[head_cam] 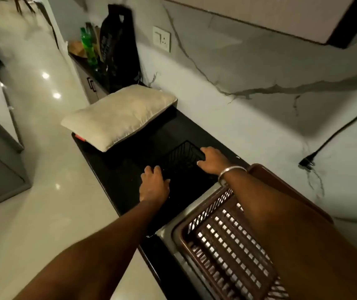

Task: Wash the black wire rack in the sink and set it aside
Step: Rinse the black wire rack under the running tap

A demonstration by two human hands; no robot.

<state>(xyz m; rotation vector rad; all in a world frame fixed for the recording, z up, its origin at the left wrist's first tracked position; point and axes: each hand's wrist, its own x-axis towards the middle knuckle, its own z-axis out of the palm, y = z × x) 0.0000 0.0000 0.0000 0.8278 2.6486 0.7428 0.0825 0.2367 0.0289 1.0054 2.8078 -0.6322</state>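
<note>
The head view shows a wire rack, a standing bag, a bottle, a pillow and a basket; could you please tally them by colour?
Black: 2 (black wire rack, standing bag)
Green: 1 (bottle)
Cream: 1 (pillow)
Brown: 1 (basket)
Total: 5

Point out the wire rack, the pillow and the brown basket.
wire rack (183,155): head view, its middle wires.
pillow (119,118): head view, top face centre.
brown basket (223,245): head view, bare grid floor.

wire rack barely visible, basket cropped btm
</note>
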